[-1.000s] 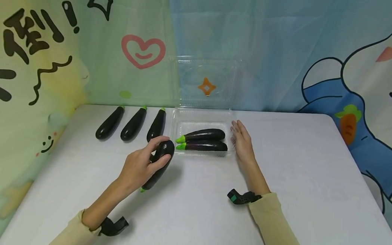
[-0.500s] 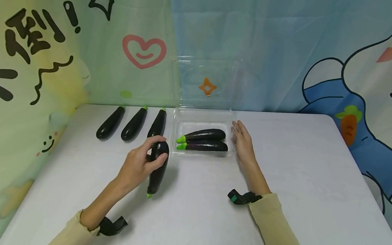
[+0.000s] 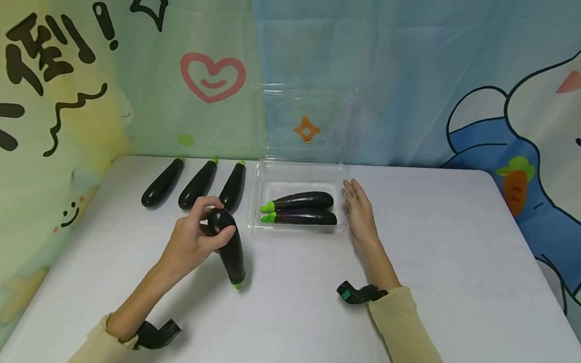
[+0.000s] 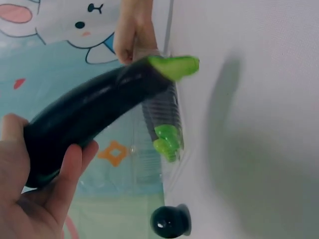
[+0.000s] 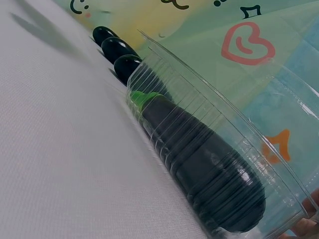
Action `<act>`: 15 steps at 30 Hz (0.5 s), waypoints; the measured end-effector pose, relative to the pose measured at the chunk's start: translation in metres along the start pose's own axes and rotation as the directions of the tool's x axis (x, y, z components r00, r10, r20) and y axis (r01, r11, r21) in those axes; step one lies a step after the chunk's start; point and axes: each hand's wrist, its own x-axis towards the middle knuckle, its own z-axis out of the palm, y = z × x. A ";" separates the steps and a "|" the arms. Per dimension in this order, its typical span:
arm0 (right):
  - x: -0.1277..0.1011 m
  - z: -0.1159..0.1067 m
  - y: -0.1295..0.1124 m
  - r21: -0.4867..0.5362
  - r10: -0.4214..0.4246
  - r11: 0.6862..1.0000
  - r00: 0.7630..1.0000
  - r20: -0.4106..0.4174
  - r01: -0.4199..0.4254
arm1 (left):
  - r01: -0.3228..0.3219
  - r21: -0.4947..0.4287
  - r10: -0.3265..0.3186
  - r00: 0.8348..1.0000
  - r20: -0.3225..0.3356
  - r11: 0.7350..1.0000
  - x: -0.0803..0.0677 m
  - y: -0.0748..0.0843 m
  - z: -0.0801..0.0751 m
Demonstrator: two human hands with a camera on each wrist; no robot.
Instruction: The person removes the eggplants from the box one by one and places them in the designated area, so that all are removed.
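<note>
My left hand [image 3: 191, 237] grips a dark eggplant [image 3: 231, 257] by its thick end, held above the table. Its green stem end [image 4: 174, 67] points down and toward me. A clear plastic clamshell box [image 3: 295, 175] stands near the back edge. Two eggplants [image 3: 305, 218] lie side by side in its front half, stems to the left. My right hand [image 3: 361, 213] rests against the box's right wall with fingers straight. In the right wrist view only part of that hand shows at the lower right corner, beside an eggplant [image 5: 214, 159] seen through the ribbed wall.
Three more eggplants [image 3: 198, 184] lie in a row left of the box, stems toward the back; my left fingers overlap the nearest ones in view. The box's clear lid [image 3: 310, 102] stands up against the printed backdrop [image 3: 394, 75]. A white cloth covers the table [image 3: 464, 248].
My left hand has moved left with the eggplant, away from the box. The eggplant has turned so its stem end swings from lower left to lower right. The right hand stays put.
</note>
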 end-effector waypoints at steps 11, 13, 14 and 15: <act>0.001 0.000 0.000 -0.005 -0.001 1.000 1.000 0.003 0.001 | -0.122 -0.064 0.122 0.992 -0.005 0.990 0.002 -0.011 -0.010; 0.001 0.000 0.000 -0.002 0.000 1.000 1.000 0.006 0.000 | -0.136 -0.076 0.135 0.991 -0.015 0.988 0.002 -0.013 -0.011; -0.001 0.001 -0.003 0.002 0.004 1.000 1.000 0.010 -0.004 | -0.138 -0.081 0.136 0.990 -0.022 0.987 0.001 -0.014 -0.012; -0.003 0.002 -0.006 0.005 0.007 1.000 1.000 0.013 -0.008 | -0.138 -0.085 0.136 0.990 -0.032 0.987 0.001 -0.015 -0.012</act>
